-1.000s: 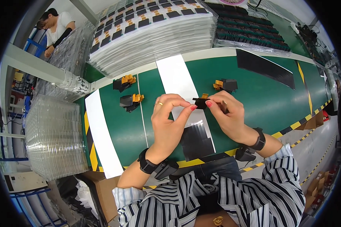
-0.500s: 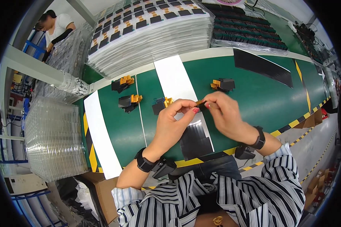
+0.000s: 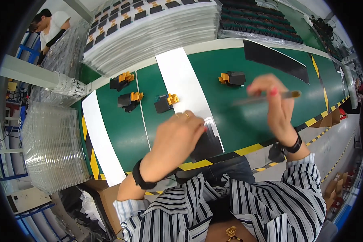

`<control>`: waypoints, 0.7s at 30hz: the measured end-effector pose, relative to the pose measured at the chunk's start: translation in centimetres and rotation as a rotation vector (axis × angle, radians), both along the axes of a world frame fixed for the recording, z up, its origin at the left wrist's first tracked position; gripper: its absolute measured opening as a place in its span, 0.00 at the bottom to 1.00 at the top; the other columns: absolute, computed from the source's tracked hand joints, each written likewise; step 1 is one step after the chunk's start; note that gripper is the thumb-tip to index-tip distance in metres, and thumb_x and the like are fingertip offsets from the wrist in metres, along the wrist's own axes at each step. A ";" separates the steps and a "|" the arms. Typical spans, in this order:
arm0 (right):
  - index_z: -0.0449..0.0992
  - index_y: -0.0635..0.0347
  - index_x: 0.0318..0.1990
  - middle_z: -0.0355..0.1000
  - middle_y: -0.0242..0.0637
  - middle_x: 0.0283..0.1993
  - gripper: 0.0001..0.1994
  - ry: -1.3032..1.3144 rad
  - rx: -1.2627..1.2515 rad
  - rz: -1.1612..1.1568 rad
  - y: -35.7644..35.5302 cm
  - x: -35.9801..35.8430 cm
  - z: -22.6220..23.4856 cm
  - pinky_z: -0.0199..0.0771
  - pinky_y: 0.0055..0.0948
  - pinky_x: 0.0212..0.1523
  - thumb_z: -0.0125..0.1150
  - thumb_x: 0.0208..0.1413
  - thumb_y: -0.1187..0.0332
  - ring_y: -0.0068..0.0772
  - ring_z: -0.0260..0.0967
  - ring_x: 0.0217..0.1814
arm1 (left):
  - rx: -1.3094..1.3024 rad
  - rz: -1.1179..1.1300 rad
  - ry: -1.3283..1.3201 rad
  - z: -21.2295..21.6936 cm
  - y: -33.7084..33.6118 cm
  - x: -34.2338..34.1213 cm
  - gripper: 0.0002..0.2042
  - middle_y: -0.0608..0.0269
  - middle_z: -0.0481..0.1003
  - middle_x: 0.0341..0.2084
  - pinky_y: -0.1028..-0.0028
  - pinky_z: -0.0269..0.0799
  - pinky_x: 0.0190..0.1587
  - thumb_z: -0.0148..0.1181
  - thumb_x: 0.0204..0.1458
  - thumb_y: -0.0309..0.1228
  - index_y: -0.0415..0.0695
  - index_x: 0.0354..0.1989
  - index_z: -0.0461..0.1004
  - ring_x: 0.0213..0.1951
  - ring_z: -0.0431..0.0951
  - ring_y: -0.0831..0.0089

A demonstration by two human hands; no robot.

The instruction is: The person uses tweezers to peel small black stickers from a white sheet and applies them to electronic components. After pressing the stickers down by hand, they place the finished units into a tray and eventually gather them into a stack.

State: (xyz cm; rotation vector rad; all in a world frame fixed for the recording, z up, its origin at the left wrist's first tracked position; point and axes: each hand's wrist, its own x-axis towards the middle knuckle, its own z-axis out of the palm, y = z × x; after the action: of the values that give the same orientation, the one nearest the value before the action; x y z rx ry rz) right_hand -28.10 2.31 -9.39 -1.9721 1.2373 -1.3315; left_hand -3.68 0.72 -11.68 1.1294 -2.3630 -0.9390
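I watched the black sheet [image 3: 207,147] lie between the two hands, just to the right of the left hand [image 3: 175,135] and partly covered by its fingertips, well apart from the right hand [image 3: 280,111]. The left was clearly the nearer. The uncovered part of the sheet ran back from those fingertips toward the person's body.

The left hand was palm down with its fingers bent together over the sheet's far edge; the knuckles hid the tips from me, so I could not tell whether they pinched anything. The right hand was raised off to the right, clamped on a slim tool [image 3: 256,99], its long axis roughly crosswise and its blurred end toward the left hand.

The white strip [image 3: 181,72] stretched away beyond the left fingertips. Just beyond the left knuckles I saw one orange-tabbed part [image 3: 163,104], with a near pile [image 3: 128,100] and a far pile [image 3: 121,81] farther out to that hand's left. Another pile [image 3: 234,78] sat ahead and to the left of the right hand, and a dark board [image 3: 274,60] lay beyond it.
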 end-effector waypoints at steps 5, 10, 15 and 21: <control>0.69 0.71 0.33 0.70 0.50 0.38 0.08 -0.536 0.624 0.109 2.2 1.2 -4.9 0.75 0.28 0.35 0.47 0.58 0.72 0.36 0.72 0.34 | -0.343 -0.082 -0.286 -1.2 3.0 -0.4 0.14 0.58 0.71 0.42 0.73 0.70 0.34 0.61 0.40 0.29 0.41 0.38 0.73 0.36 0.70 0.63; 0.68 0.72 0.36 0.70 0.50 0.39 0.09 -0.594 0.729 0.057 1.5 1.8 -6.5 0.78 0.28 0.36 0.48 0.58 0.72 0.39 0.74 0.35 | -0.401 -0.080 -0.266 -2.2 3.0 0.2 0.17 0.58 0.70 0.45 0.72 0.70 0.35 0.62 0.39 0.32 0.43 0.40 0.73 0.38 0.69 0.65; 0.68 0.73 0.37 0.71 0.51 0.38 0.09 -0.615 0.760 0.069 1.3 1.8 -6.7 0.78 0.29 0.36 0.49 0.58 0.71 0.39 0.74 0.35 | -0.468 -0.092 -0.253 -2.6 3.2 0.2 0.17 0.58 0.70 0.44 0.74 0.70 0.34 0.61 0.38 0.33 0.41 0.39 0.74 0.38 0.68 0.68; 0.68 0.72 0.36 0.71 0.50 0.37 0.09 -0.659 0.757 0.058 1.3 1.8 -7.2 0.78 0.28 0.36 0.49 0.58 0.72 0.39 0.74 0.35 | -0.444 -0.083 -0.241 -2.7 3.2 0.4 0.17 0.59 0.70 0.45 0.73 0.70 0.35 0.61 0.38 0.34 0.42 0.39 0.74 0.38 0.68 0.67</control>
State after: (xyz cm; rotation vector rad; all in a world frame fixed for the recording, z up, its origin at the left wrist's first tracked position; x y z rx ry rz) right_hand -26.28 3.57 -16.55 -0.9326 1.0998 -1.1066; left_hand -3.26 3.96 -14.34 1.0134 -2.6443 -0.2806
